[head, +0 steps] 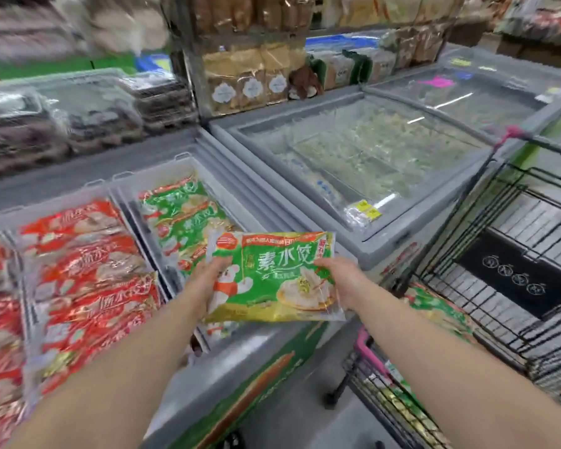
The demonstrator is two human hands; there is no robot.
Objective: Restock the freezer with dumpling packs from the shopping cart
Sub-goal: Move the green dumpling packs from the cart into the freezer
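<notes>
Both arms out in front, and the green dumpling pack [272,277] is up between them: left grip [208,280] curled round its left edge, right grip [340,280] clamped on its right edge, face up, print readable. It hangs over the front right corner of the open freezer [240,358], just above the near end of the green packs [182,215] lying in their clear bin

Down at my right elbow, the shopping cart [548,345], black wire, pink trim, parked tight against the freezer's end. More green packs in the cart [434,306], low in the basket, partly hidden by my right forearm

Left of the green bin, a divider, then the red packs [88,270], piled high and overlapping, running off the left edge

Beyond the open freezer, the next chest [370,157], set at an angle, glass lid across it, pale frosted goods under the glass, a yellow price tag [366,212] at its near corner. Another glass-topped chest [467,89] behind that, with a pink label [436,82] on top

Back left, stacked clear trays [78,118] on the far ledge. Dead ahead, a shelf of bagged goods [250,76], tan packets in rows. Everything past that is blurred
</notes>
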